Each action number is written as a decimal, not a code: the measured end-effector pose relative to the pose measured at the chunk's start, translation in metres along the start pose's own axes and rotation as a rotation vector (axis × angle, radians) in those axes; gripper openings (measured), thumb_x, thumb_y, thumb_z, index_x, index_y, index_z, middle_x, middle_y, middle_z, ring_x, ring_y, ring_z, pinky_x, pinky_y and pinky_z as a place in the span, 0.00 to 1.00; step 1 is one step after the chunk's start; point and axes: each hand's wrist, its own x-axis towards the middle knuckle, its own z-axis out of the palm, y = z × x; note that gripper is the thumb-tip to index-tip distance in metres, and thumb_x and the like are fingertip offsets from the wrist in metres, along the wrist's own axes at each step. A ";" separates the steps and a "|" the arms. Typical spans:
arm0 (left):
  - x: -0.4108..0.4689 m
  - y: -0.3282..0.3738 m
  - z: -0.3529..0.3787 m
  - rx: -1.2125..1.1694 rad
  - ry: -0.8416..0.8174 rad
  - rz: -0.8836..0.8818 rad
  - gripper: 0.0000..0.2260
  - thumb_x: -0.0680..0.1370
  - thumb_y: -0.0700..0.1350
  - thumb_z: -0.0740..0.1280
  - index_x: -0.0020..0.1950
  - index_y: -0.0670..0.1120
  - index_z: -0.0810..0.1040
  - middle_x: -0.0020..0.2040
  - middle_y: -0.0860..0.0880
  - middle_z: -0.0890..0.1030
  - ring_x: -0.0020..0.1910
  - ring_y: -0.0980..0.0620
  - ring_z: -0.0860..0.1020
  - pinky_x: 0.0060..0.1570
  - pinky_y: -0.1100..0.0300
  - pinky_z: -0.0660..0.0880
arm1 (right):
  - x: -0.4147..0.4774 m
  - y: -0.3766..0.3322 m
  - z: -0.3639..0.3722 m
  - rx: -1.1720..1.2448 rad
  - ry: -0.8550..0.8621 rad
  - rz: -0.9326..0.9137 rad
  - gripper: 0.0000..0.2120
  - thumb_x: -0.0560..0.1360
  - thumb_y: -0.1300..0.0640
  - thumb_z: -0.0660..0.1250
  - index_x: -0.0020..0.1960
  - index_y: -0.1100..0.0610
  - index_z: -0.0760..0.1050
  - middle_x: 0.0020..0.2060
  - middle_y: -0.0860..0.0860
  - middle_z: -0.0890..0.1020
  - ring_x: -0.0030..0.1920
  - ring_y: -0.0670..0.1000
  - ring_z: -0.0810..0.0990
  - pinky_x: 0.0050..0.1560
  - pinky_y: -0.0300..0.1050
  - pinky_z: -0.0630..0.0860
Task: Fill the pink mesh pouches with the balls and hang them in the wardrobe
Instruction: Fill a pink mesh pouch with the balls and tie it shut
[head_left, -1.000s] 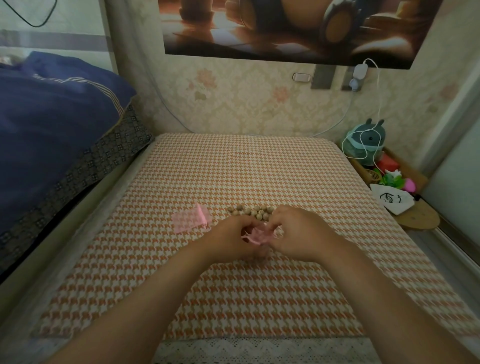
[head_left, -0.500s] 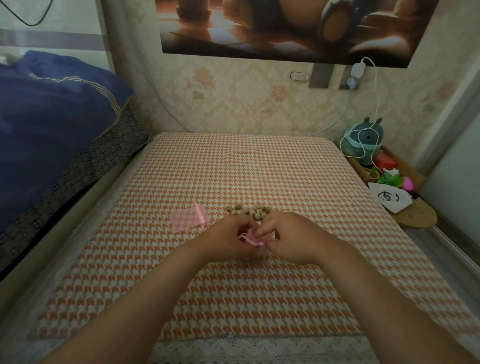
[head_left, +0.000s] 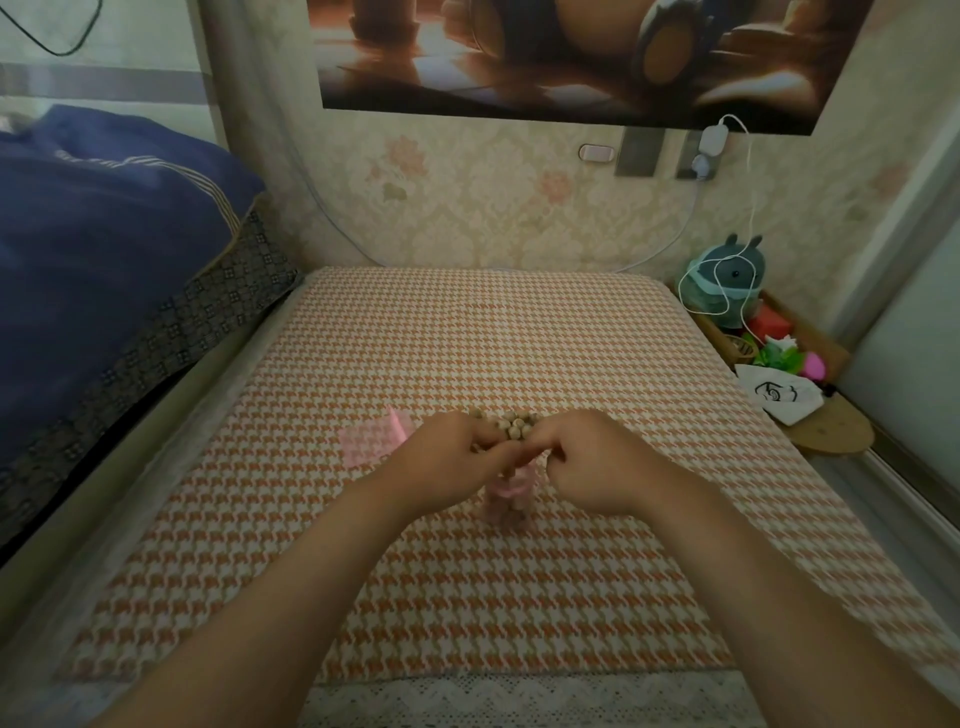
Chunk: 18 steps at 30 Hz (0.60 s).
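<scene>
A pink mesh pouch (head_left: 508, 499) with balls inside hangs between my hands, just above the houndstooth cloth. My left hand (head_left: 449, 465) and my right hand (head_left: 592, 462) each pinch its top, probably the drawstrings, fingers curled. Behind my fingers lies a small pile of tan balls (head_left: 511, 427). A second pink mesh pouch (head_left: 371, 439) lies flat on the cloth to the left of my left hand.
The orange-and-white houndstooth cloth (head_left: 467, 338) covers the work surface against the wall. A dark blue quilt (head_left: 104, 249) lies on the bed to the left. At the right, a shelf holds a teal plush toy (head_left: 724, 280), small toys and a white bag (head_left: 779, 397).
My hands have lifted and drawn slightly apart. The pouch, bunched between my fingers before, now hangs below them with balls showing inside.
</scene>
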 end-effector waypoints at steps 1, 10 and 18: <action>0.000 0.001 -0.001 0.022 0.018 -0.014 0.11 0.79 0.50 0.68 0.42 0.46 0.85 0.33 0.53 0.81 0.29 0.58 0.74 0.31 0.62 0.70 | 0.001 0.002 -0.002 0.039 0.046 0.022 0.18 0.77 0.62 0.63 0.55 0.44 0.85 0.50 0.39 0.83 0.34 0.49 0.81 0.34 0.51 0.79; 0.002 0.004 -0.006 0.076 0.056 -0.119 0.05 0.75 0.43 0.70 0.41 0.50 0.85 0.37 0.57 0.83 0.37 0.62 0.80 0.36 0.69 0.76 | 0.029 0.042 0.011 0.030 0.297 0.216 0.12 0.80 0.58 0.66 0.58 0.44 0.80 0.59 0.43 0.82 0.48 0.45 0.80 0.44 0.43 0.75; -0.002 -0.001 -0.016 0.158 0.059 -0.157 0.05 0.72 0.46 0.73 0.47 0.50 0.84 0.41 0.55 0.83 0.39 0.59 0.81 0.38 0.65 0.80 | 0.048 0.041 0.037 -0.124 0.237 0.189 0.12 0.79 0.53 0.69 0.61 0.45 0.81 0.61 0.45 0.82 0.58 0.50 0.81 0.50 0.43 0.73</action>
